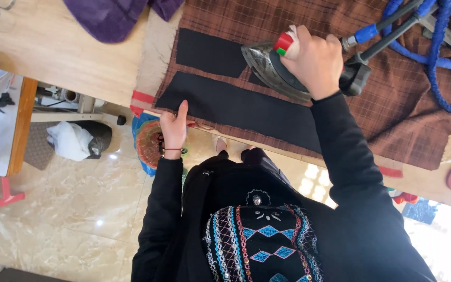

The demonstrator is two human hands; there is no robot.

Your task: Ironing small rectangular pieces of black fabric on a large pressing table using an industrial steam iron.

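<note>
1. The wooden table (74, 57) carries everything, and a brown checked cloth (403, 109) is spread over it as a pressing pad under the work.
2. 2 black fabric pieces lie flat on that cloth: a long strip (246, 109) near the table's front edge and a shorter piece (210, 51) just behind it, apparently laid apart so each can be pressed on its own.
3. The steam iron (275, 73) sits sole-down between the 2 pieces, its nose pointing toward the shorter one; blue hoses (434, 57) trail away from its back.
4. The right hand (314, 60) is clenched around the iron's handle, arm reaching forward, wrist bent down.
5. The left hand (173, 128) rests at the table's edge, fingers curled, forefinger extended, pinning the long strip's near end so it seems to stay taut.
</note>
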